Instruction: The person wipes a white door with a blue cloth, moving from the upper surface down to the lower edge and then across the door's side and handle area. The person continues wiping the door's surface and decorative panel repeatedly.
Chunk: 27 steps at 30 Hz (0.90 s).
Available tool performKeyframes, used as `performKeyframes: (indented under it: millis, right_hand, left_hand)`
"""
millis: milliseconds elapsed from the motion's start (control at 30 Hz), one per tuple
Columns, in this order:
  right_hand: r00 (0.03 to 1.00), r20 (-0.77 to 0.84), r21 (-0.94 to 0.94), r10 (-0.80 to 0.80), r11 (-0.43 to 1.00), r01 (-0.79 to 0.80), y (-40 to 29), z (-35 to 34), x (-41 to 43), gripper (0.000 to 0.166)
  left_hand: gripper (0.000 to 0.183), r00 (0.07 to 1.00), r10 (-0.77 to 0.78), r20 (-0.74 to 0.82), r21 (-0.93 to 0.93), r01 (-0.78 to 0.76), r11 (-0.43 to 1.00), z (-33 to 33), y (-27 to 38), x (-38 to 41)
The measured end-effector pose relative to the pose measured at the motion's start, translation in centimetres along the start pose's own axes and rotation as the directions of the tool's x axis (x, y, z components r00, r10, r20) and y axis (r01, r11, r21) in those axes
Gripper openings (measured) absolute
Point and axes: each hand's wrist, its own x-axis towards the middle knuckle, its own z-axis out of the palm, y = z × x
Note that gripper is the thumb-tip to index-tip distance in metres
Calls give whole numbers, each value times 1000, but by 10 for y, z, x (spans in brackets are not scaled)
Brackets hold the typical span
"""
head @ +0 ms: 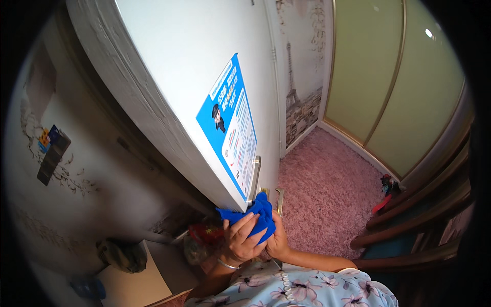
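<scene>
A bunched blue cloth (262, 218) is between my two hands, against the lower corner of a white door (191, 92) as it appears in view. My left hand (243, 240), with a silver bangle at its wrist, grips the cloth from the left, fingers spread over its folds. On the other side my right hand (278, 238) holds the cloth, its fingers partly hidden behind it. Just above the cloth is a metal door handle (255, 180); a second handle (280, 201) shows to the right. A blue printed poster (232, 130) is stuck to the door face.
Pink shaggy carpet (326, 192) covers the floor at the right, below sliding wardrobe doors (368, 76). Dark curved wooden slats (418, 222) stand at the far right. At the lower left, a dark bag (122, 255) lies on a pale cabinet (157, 268).
</scene>
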Motion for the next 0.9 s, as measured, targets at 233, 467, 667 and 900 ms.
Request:
performKeyframes:
  millis: [233, 467, 667, 900]
  right_hand:
    - [977, 205, -73, -64, 994, 81, 23, 41, 33, 38]
    - [978, 206, -253, -32, 964, 85, 63, 57, 30, 38]
    - [929, 348, -378, 125, 926, 17, 113, 73, 70, 39]
    - [738, 660, -442, 139, 867, 232, 193, 118, 148, 67]
  left_hand:
    - [27, 969, -249, -3, -24, 249, 968, -30, -48, -28]
    - [30, 906, -404, 124, -165, 420, 892, -16, -82, -63]
    - [33, 730, -664, 162, -235, 682, 692, 37, -131, -94]
    - [52, 518, -797, 312, 38, 831, 555, 81, -225, -121]
